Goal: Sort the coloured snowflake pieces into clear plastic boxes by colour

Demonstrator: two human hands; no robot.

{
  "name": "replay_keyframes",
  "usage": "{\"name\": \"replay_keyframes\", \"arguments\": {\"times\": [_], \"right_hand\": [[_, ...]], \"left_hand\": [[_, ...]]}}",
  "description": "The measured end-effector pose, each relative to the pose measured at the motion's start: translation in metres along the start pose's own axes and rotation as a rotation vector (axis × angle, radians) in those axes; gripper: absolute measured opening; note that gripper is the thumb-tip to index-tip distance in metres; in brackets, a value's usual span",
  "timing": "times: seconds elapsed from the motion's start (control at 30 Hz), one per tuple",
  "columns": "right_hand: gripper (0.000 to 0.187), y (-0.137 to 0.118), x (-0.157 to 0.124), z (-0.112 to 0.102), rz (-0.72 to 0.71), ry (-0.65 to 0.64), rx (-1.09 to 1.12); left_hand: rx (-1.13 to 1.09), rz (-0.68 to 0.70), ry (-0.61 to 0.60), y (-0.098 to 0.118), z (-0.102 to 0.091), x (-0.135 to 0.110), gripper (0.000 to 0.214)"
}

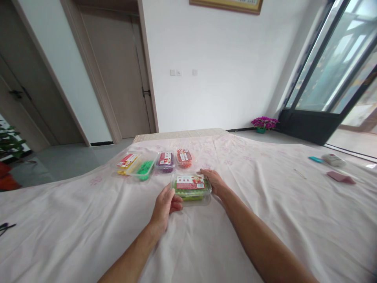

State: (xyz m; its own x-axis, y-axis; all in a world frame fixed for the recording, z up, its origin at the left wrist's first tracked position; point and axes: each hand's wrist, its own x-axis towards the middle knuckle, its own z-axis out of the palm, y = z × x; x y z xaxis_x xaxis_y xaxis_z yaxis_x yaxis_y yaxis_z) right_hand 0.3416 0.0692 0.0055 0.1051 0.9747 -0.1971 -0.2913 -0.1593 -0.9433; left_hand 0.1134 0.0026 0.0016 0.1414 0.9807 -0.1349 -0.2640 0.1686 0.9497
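The left hand (163, 207) and right hand (214, 182) gripped opposite ends of a clear, rectangular, red-and-white-labelled plastic box (191, 187).

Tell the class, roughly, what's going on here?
A person has a labelled clear box with light green contents between both hands, the left hand at its left side and the right hand at its right. Beyond it, on the pale cloth, are boxes with yellow, bright green, purple and orange contents. Whether the held box is lifted is unclear.
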Motion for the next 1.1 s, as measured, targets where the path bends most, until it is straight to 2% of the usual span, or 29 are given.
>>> {"name": "replay_keyframes", "arguments": {"times": [0.1,0.17,0.37,0.43,0.53,0.6,0.7,0.8,0.9,1.03,1.1], "right_hand": [[0.02,0.006,0.003,-0.005,-0.033,0.027,0.037],[0.019,0.009,0.006,-0.009,-0.058,0.062,0.049],[0.018,0.002,0.016,-0.03,-0.122,0.175,0.177],[0.015,-0.007,0.02,-0.041,-0.149,0.291,0.293],[0.015,-0.021,0.022,-0.062,-0.224,0.559,0.415],[0.021,-0.025,0.023,-0.077,-0.305,0.706,0.405],[0.027,-0.021,0.022,-0.094,-0.4,0.818,0.279],[0.034,-0.012,0.023,-0.101,-0.407,0.783,0.144],[0.032,-0.005,0.028,-0.104,-0.418,0.706,0.1],[0.025,0.0,0.033,-0.106,-0.427,0.708,0.088],[0.03,0.0,0.032,-0.105,-0.424,0.699,0.069]], "left_hand": [[-0.025,0.083,0.009,-0.006,-0.002,0.001,0.074],[0.038,0.146,0.023,-0.009,-0.002,0.003,0.075],[0.355,0.288,0.081,-0.018,0.0,0.01,0.059],[0.414,0.307,0.059,-0.022,-0.001,0.012,0.052],[0.472,0.304,0.013,-0.026,-0.002,0.014,0.043],[0.512,0.293,-0.009,-0.027,-0.002,0.015,0.038],[0.597,0.305,-0.026,-0.027,0.0,0.017,0.032],[0.708,0.37,-0.033,-0.025,0.002,0.017,0.027],[0.846,0.464,-0.029,-0.022,0.004,0.014,0.026],[1.009,0.557,-0.025,-0.018,0.007,0.009,0.028],[1.112,0.607,-0.033,-0.018,0.009,0.007,0.028]]}}
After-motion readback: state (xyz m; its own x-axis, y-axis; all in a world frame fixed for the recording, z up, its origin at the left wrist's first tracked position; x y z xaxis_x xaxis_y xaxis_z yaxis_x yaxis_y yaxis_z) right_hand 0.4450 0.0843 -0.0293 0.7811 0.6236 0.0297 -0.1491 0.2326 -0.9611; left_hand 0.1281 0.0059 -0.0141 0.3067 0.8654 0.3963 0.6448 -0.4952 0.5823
